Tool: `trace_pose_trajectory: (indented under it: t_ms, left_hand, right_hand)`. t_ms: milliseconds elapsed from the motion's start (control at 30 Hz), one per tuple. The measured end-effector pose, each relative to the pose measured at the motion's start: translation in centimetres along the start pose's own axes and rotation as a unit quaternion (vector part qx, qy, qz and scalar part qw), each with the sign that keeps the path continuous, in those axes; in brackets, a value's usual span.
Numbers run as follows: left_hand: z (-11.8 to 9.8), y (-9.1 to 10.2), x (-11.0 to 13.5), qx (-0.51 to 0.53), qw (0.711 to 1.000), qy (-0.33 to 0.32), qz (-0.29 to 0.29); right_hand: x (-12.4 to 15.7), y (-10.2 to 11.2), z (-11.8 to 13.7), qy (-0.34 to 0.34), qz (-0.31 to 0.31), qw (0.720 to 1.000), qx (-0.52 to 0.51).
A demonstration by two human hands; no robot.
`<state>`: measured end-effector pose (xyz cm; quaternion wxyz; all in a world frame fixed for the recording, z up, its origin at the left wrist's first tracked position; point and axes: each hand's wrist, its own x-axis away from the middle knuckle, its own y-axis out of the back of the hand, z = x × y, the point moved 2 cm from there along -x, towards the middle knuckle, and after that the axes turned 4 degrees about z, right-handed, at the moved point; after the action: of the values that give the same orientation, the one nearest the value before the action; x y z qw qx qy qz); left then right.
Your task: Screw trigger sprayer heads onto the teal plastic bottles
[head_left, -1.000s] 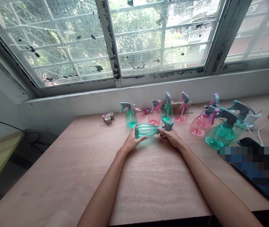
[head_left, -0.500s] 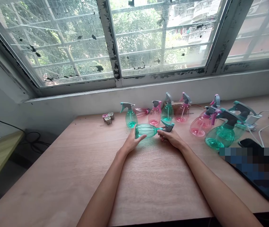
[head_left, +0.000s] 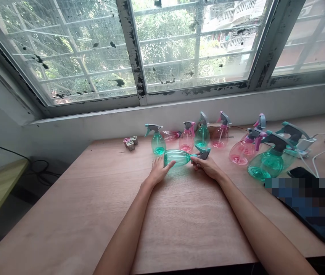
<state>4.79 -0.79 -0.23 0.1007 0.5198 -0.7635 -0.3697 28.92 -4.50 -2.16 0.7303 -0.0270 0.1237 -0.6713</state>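
A clear green spray bottle (head_left: 176, 157) is on its side over the table, base to the left and grey-and-green spray head (head_left: 203, 153) to the right. My right hand (head_left: 205, 166) is closed around its neck, just below the spray head. At the base, my left hand (head_left: 159, 169) has its thumb against the near side and its fingers bent at the bottom end. Where those fingertips press is partly hidden. Behind the left hand stands another green spray bottle (head_left: 158, 144).
Pink spray bottles (head_left: 186, 139) and a green one (head_left: 202, 135) line the wall. More bottles (head_left: 267, 164) crowd the right, near a phone (head_left: 302, 173), white cables and a blurred dark object (head_left: 308, 214). Small blocks (head_left: 130, 143) sit at the back left.
My left hand has slipped slightly left and down at the bottle's base, its fingers now bent closer to the bottom end. The bottle and my right hand stay nearly in place.
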Motion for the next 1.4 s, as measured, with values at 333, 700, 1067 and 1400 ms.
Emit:
trace_pose_trajectory:
  t_ms: [333,700,1067,1400]
  left_hand:
    - [-0.17,-0.12,-0.13,-0.028,0.999,-0.044,-0.008]
    - [0.40,-0.49,-0.01,0.020,0.997,-0.073,-0.001]
    - [0.41,-0.42,0.12,0.070,0.996,-0.060,0.003]
    - [-0.10,-0.14,0.30,0.070,0.996,-0.059,0.008]
  right_hand:
    - [-0.15,0.15,-0.25,-0.004,-0.012,1.000,-0.003]
    - [-0.21,0.23,-0.25,-0.007,-0.029,1.000,-0.005]
    - [0.01,0.30,-0.14,-0.025,-0.023,0.999,-0.006]
    - [-0.06,0.23,-0.11,-0.028,-0.004,1.000,-0.010]
